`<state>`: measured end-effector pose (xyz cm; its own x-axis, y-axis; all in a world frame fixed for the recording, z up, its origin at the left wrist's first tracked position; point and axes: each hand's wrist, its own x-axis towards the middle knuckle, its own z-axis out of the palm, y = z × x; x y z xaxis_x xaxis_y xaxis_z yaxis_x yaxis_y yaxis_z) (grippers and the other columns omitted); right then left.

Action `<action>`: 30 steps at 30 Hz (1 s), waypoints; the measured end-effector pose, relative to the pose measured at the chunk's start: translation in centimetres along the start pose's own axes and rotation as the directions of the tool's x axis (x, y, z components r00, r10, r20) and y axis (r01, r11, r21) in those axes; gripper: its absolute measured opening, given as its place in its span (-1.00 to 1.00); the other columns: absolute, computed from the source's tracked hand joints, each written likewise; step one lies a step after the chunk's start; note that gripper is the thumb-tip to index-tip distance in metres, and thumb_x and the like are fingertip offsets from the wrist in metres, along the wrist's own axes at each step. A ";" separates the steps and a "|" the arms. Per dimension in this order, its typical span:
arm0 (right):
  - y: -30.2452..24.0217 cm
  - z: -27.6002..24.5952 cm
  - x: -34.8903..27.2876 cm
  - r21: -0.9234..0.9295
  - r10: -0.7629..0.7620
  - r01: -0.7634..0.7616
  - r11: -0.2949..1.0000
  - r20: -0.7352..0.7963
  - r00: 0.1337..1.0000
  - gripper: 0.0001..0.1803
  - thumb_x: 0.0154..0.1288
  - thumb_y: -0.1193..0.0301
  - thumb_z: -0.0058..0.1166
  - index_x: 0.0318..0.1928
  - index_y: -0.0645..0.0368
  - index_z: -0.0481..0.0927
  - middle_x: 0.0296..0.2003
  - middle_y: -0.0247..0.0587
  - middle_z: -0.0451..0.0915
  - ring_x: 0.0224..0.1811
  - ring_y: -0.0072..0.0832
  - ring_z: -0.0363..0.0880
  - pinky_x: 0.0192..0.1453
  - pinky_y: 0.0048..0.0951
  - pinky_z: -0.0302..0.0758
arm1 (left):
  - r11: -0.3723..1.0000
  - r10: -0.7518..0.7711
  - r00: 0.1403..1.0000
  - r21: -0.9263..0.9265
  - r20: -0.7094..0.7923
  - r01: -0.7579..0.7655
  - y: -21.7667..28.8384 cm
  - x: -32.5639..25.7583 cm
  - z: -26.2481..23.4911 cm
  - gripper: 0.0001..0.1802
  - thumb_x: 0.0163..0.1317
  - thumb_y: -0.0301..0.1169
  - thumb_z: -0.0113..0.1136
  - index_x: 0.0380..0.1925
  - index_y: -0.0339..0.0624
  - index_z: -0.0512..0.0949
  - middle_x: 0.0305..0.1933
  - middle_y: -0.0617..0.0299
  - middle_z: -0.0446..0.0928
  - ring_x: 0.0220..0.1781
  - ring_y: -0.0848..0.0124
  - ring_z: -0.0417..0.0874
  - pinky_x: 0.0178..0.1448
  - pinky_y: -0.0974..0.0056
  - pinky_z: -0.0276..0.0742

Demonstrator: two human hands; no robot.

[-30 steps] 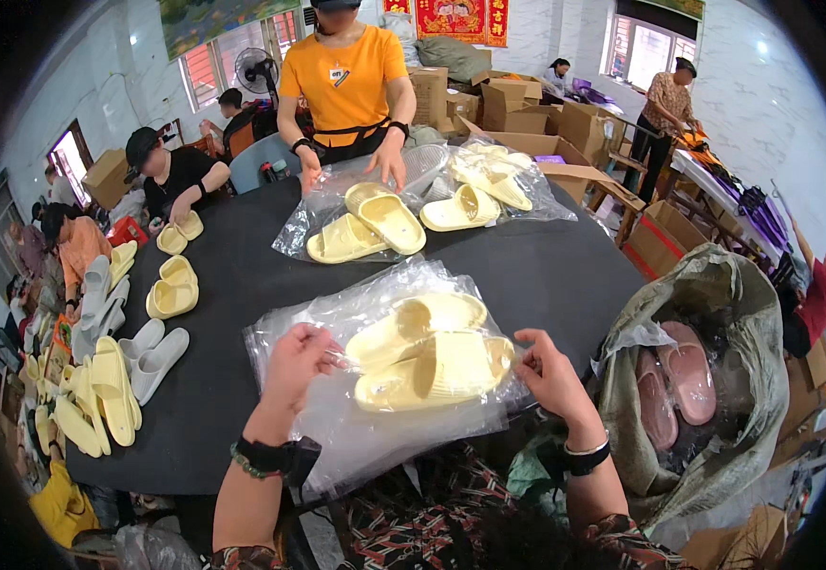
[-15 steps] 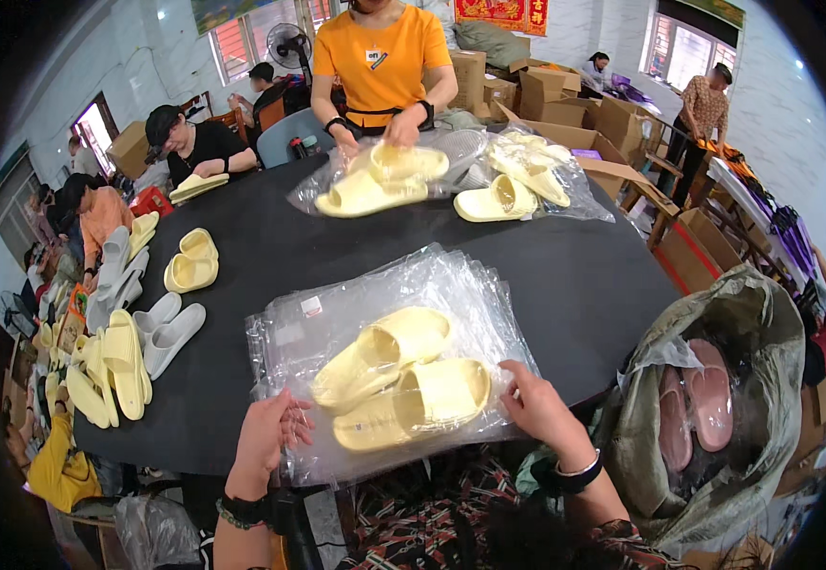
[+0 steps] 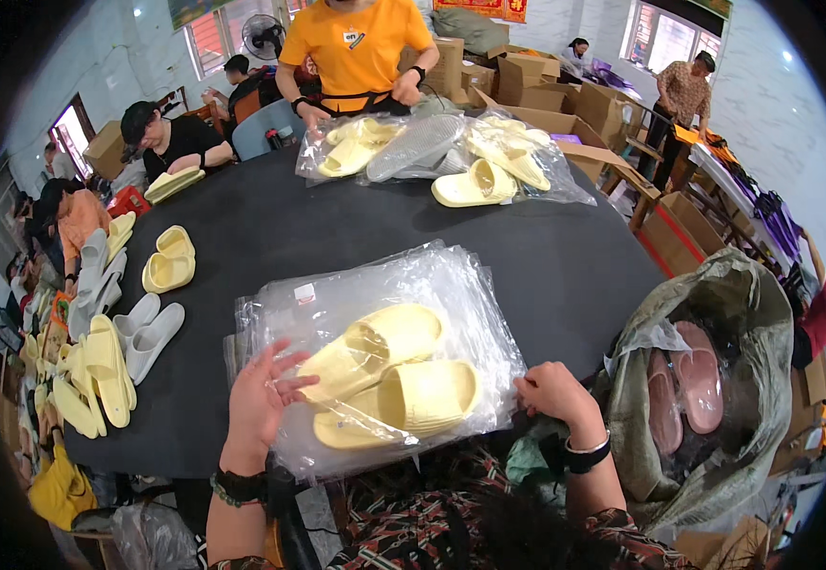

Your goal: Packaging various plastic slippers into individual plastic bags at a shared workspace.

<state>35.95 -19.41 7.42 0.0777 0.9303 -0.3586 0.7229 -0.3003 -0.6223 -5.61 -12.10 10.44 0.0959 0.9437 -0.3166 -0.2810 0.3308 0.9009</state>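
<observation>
A pair of pale yellow slippers (image 3: 396,404) lies inside a clear plastic bag (image 3: 477,313) just in front of me, on top of a stack of similar flat bags. At the bag's left side my left hand (image 3: 265,394) has its fingers spread, with the fingertips against the plastic by the slipper toes. My right hand (image 3: 559,397) is closed at the bag's right edge, its thumb and fingers pinching the plastic. Part of that pinch is hidden by the hand itself.
Grey and yellow slippers (image 3: 104,366) stand at the table's left. Across the dark table (image 3: 565,275) lie bagged yellow and grey slippers (image 3: 417,147) before a person in orange (image 3: 356,47). A large sack (image 3: 764,380) holding bagged pink slippers (image 3: 698,380) stands at right.
My left hand has risen onto the bag's left side, and my right hand has shifted outward along its right edge. Across the table, the person in orange has let go of the bagged yellow slippers.
</observation>
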 end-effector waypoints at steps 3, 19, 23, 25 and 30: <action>0.6 0.4 -1.0 -0.072 -0.074 0.074 0.995 -0.009 0.997 -0.62 0.40 0.28 0.07 -0.43 0.36 0.65 -0.56 0.02 0.65 -0.53 -0.17 0.70 -0.35 -0.25 0.60 | 0.997 0.055 0.998 -0.057 -0.022 -0.057 0.2 1.0 -0.1 -0.50 0.53 -0.11 -0.05 0.26 -0.25 0.38 0.11 -0.09 0.61 -0.13 0.09 0.76 -0.21 0.30 0.57; -3.9 2.4 -2.7 -0.018 -0.276 0.279 0.960 0.081 0.958 -0.35 0.30 0.40 0.27 0.30 0.30 0.26 -0.45 0.00 0.66 -0.37 -0.20 0.71 -0.25 -0.28 0.57 | 0.942 0.024 0.982 0.332 -0.189 0.041 1.5 0.7 -2.8 -0.63 0.43 -0.18 0.08 -0.02 -0.30 0.51 -0.29 0.03 0.64 -0.42 0.25 0.74 -0.40 0.31 0.63; -4.3 1.7 -3.6 0.174 -0.213 0.195 0.965 0.093 0.972 -0.40 0.26 0.54 0.27 0.26 0.28 0.30 -0.49 -0.07 0.67 -0.49 -0.37 0.70 -0.37 -0.35 0.55 | 0.907 0.045 0.984 0.420 -0.170 0.031 1.5 1.1 -4.0 -0.66 0.43 -0.24 0.02 -0.12 -0.35 0.55 -0.36 0.00 0.63 -0.42 0.21 0.74 -0.38 0.25 0.69; -5.6 1.4 -4.2 0.122 -0.225 0.221 0.968 0.016 0.974 -0.51 0.25 0.56 0.27 0.17 0.25 0.41 -0.52 -0.05 0.64 -0.48 -0.35 0.69 -0.39 -0.35 0.52 | 0.933 -0.074 0.986 0.339 -0.151 0.122 2.9 0.8 -4.5 -0.65 0.42 -0.24 0.01 -0.12 -0.37 0.55 -0.36 -0.03 0.63 -0.41 0.16 0.75 -0.37 0.22 0.71; -5.8 1.6 -3.8 0.030 -0.303 0.306 0.952 -0.074 0.950 -0.60 0.21 0.59 0.22 0.07 0.25 0.49 -0.60 -0.07 0.56 -0.59 -0.33 0.54 -0.42 -0.36 0.45 | 0.909 -0.221 0.975 0.357 -0.022 0.215 4.4 2.1 -5.7 -0.56 0.38 -0.19 0.06 -0.06 -0.44 0.52 -0.31 -0.15 0.65 -0.40 0.09 0.76 -0.39 0.15 0.73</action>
<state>30.41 -21.52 11.27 -0.0946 0.9904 -0.1009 0.6911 -0.0076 -0.7227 -12.13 -8.69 12.03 0.1344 0.8468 -0.5147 0.1057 0.5042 0.8571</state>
